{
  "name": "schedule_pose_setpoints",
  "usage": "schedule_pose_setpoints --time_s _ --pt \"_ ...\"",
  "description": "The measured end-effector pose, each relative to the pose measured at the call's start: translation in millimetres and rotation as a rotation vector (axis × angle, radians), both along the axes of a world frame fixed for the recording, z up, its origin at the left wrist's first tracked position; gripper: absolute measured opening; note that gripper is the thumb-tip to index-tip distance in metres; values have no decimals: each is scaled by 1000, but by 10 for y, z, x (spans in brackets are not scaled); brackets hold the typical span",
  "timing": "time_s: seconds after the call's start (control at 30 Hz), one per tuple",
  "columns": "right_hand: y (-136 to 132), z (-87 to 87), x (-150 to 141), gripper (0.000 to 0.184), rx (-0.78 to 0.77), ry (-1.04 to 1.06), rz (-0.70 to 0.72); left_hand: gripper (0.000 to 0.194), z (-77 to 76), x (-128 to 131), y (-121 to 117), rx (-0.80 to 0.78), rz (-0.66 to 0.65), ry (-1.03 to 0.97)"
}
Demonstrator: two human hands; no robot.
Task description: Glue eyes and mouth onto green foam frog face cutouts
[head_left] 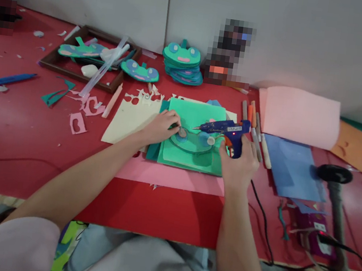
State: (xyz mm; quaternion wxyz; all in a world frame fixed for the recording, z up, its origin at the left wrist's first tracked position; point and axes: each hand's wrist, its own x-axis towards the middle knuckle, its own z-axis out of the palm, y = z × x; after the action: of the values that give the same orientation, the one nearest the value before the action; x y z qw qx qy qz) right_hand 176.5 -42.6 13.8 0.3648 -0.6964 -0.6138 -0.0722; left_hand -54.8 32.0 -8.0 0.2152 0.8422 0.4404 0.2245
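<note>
A blue hot glue gun [224,127] is in my right hand [240,164], its nozzle pointing left over a green frog-face cut-out [191,145]. The cut-out lies on a stack of green foam sheets [192,114]. With fingers pinched together, my left hand [162,127] is at the left eye, on a small greyish round piece [182,132]; the fingertips partly hide it. A pale disc [211,140] shows on the right eye, below the gun. Under the green sheets are a cream sheet [129,121] and a pink sheet [171,179].
Finished frog faces [181,59] are stacked by the wall. A brown tray [81,77] holds glue sticks and scraps. Markers [258,130], pink foam [301,116] and blue sheets [294,167] lie right. A black cord [263,210] runs toward a purple power box [313,232] beside a black-topped stand [335,174].
</note>
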Motion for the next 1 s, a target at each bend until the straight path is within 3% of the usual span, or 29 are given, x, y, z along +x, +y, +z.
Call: schedule_pose_setpoints --time_s 0.3,0.63,0.7,0.77,0.87,1.0 --pt "7 -69 -128 52 -45 267 32 5 25 -25 -53 -36 80 -190" --pt "34 -91 -103 51 -17 247 23 22 37 -40 -58 -4 100 -210" --pt "34 -80 -104 50 -17 223 27 23 106 -103 -65 90 212 -155" --pt "32 -69 -105 50 -12 217 29 21 189 -254 -56 213 427 -57" --pt "31 -58 -107 50 -7 218 27 17 274 -644 -24 364 736 52" --pt "28 -47 -129 48 -26 205 42 17 252 -1225 -1 368 1001 104"
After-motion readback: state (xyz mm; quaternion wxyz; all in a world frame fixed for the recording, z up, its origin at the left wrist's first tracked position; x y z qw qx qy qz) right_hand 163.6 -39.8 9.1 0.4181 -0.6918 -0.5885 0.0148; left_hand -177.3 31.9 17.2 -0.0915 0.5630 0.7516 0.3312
